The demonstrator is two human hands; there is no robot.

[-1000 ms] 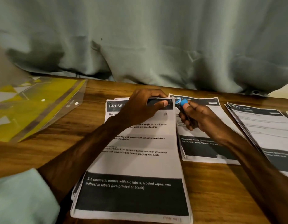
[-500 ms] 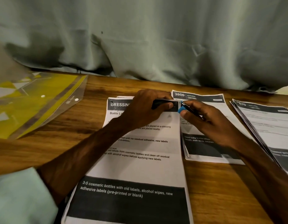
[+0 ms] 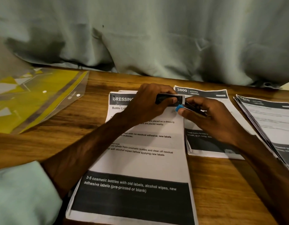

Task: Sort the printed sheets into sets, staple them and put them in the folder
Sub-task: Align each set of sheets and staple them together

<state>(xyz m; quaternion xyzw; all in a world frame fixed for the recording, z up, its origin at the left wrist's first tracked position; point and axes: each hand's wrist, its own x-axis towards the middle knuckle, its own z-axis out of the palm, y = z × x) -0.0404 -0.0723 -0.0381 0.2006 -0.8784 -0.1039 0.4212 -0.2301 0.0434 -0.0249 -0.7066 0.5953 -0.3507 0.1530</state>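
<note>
Folder: yellow, flat on tabletop, far left.
Left hand: grip pinching top right corner of dressing sheets, middle.
Stapler: blue-tipped, at that corner.
Right hand: grip curled round stapler.
Kitchen sheets: beneath right hand.
Third stack: far right.

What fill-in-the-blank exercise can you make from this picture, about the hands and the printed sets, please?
1. The right hand holds a stapler with a ____ tip.
2. The left hand pinches the top right corner of the nearest set, which is headed ____.
3. The folder at the left is ____ in colour.
4. The set numbered 3800 bears the word ____.

Missing words: blue; DRESSING; yellow; KITCHEN.
</note>
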